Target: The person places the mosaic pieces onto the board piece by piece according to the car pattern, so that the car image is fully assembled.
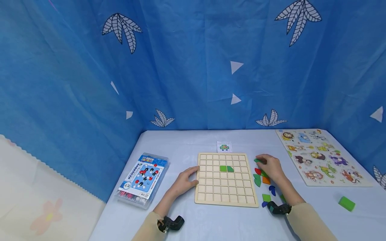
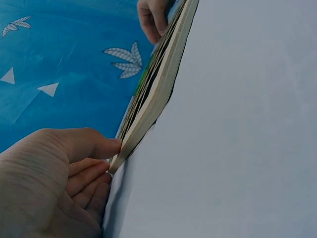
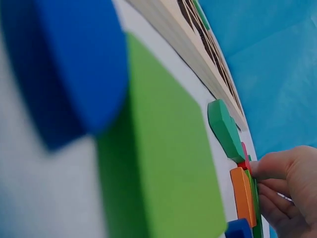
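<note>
A pale wooden grid board (image 1: 223,187) lies mid-table. In it sit a light green square piece (image 1: 223,168) and a dark green quarter-round piece (image 1: 230,169). My left hand (image 1: 182,182) rests against the board's left edge, thumb and fingers spread along the rim. Right of the board, my right hand (image 1: 270,167) pinches a dark green piece (image 1: 257,160), partly hidden by the fingertips. Near that hand lie a red piece (image 1: 257,171), a dark green piece (image 1: 257,180) and an orange piece (image 1: 266,180). Closer in lie blue pieces (image 1: 272,190) and a green square (image 1: 266,197).
Behind the board lies a small pattern card (image 1: 224,147). A boxed molecule model set (image 1: 143,180) lies at left. An animal puzzle board (image 1: 321,157) is at the back right, with a green block (image 1: 346,203) nearer. Blue curtain (image 1: 187,67) borders the table's back.
</note>
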Demonstrator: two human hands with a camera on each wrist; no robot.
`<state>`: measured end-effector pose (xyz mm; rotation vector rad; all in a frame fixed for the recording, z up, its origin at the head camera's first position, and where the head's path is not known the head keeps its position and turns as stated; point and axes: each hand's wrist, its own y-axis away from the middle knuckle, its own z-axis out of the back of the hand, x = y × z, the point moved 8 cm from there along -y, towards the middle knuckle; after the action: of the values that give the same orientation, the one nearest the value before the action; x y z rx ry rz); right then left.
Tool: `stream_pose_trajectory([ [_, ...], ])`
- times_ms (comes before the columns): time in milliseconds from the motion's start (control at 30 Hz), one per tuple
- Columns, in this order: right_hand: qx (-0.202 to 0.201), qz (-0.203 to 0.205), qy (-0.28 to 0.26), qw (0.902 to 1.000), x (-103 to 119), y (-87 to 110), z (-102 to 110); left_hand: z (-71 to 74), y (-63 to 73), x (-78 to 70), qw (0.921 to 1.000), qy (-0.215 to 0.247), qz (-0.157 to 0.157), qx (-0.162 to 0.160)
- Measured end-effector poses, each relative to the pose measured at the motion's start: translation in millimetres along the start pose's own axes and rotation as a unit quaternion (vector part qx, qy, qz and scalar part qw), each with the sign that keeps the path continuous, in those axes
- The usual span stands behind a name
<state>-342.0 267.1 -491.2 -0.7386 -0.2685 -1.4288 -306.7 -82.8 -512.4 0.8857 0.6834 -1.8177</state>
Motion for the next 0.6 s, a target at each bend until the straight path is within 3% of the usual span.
stream_pose_trajectory([
  [600,-0.014,0.001,0.012,0.9998,2.6,5.7,4.9,1.0,0.6,-1.6,1.0000,0.001,-0.008,0.002],
])
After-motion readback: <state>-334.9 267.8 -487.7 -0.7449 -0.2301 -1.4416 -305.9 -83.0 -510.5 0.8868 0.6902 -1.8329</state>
